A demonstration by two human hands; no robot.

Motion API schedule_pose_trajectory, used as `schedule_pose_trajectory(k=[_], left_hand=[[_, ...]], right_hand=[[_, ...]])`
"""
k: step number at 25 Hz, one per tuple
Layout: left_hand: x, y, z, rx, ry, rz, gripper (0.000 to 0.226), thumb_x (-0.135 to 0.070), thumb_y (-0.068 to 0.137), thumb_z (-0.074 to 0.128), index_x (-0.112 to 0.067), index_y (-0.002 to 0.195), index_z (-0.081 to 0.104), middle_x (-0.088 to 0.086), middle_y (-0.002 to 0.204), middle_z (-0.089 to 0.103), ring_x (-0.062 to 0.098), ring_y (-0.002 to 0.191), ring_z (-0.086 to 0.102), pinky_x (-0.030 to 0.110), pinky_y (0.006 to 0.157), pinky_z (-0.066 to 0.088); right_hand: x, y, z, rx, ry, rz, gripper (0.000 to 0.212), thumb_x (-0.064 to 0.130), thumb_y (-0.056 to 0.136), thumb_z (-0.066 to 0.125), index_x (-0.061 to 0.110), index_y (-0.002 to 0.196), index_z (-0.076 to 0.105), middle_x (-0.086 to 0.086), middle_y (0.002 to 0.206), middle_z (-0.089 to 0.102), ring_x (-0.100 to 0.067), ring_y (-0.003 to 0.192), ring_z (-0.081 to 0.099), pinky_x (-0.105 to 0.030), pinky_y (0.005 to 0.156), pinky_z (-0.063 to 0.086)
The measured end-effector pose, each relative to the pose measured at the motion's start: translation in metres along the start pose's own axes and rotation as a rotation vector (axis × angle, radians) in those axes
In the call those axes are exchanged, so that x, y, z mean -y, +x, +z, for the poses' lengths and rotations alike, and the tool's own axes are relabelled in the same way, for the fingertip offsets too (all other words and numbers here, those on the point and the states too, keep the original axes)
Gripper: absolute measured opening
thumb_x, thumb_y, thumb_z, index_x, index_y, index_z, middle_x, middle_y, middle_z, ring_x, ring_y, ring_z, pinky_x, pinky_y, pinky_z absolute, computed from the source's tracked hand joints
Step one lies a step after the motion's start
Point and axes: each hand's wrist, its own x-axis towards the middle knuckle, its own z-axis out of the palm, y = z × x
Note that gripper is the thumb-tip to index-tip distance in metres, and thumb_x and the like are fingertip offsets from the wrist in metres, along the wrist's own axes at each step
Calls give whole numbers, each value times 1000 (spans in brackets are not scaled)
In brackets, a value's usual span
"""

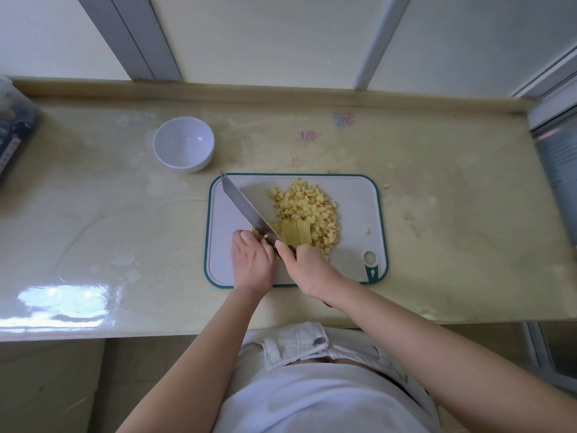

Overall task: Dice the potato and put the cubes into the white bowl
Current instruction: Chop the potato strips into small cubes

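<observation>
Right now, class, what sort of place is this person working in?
Probably a home kitchen: diced potato on a cutting board, a kitchen knife, a white bowl on the counter.

counter [125, 214]: beige, glossy | container [12, 129]: far left edge | window frames [131, 35]: behind

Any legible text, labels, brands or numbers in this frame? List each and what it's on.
No text is legible.
On the beige countertop, the pink and purple printed marks: too blurred to read.
On the clear plastic container at the left edge, a dark label: print too blurred.
On the white cutting board with a green rim, the green tab bears a small white emblem, no letters discernible.
</observation>
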Motion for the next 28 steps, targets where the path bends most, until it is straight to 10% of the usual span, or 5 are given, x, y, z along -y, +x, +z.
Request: schedule_pose_trajectory(k=[28], left_hand=[[7, 1, 5, -7, 7, 51, 53, -37, 81, 5, -1, 92, 42, 17, 99, 41, 26, 91, 35, 35, 84, 34]], right_hand=[[-26, 3, 22, -39, 23, -48, 60, 43, 102, 33, 11, 51, 38, -5, 50, 41, -23, 55, 43, -28, 61, 33]])
